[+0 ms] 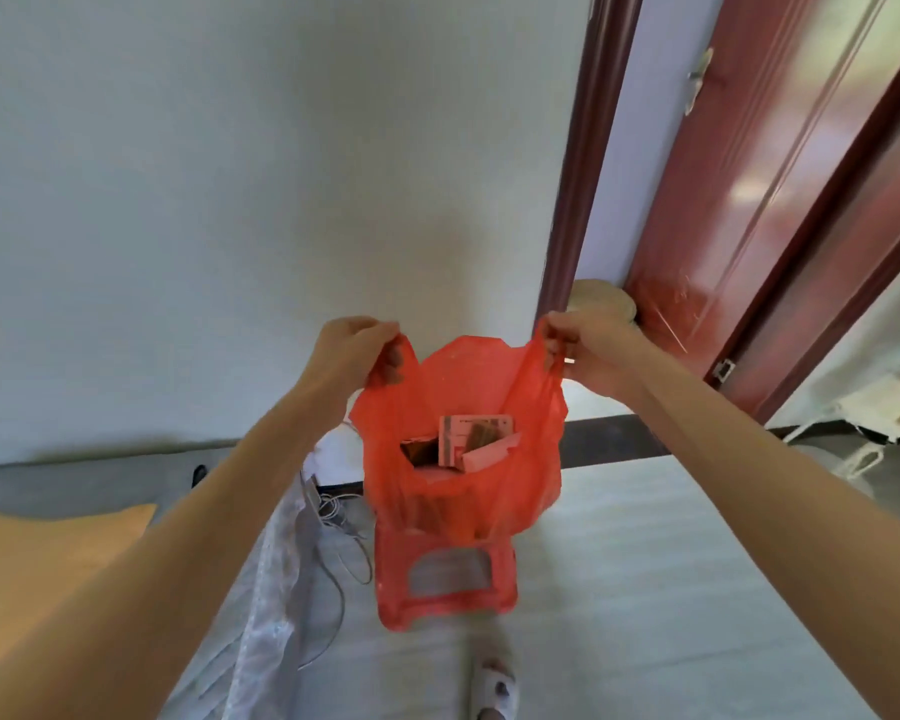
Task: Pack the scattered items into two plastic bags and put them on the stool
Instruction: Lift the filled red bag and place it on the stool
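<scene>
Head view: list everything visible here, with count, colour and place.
plastic bag: one, red, held open above the stool
boxes: several, pinkish, inside the bag
stool: one, red, on the floor under the bag
door: one, red-brown, upper right
cushion: one, yellow, lower left
cable: white, on the floor left of the stool
left hand: grips the bag's left handle
right hand: grips the bag's right handle

A translucent red-orange plastic bag [463, 407] is seen above a stool [445, 584] of the same red, and pink-and-white packets [476, 441] with brown patches are shown inside the bag. The wall [230, 200] is painted plain white, the door [749, 200] is finished in glossy reddish brown, and the floor [645, 563] is tiled pale grey. A cushion [48, 553] is coloured yellow-orange.
</scene>
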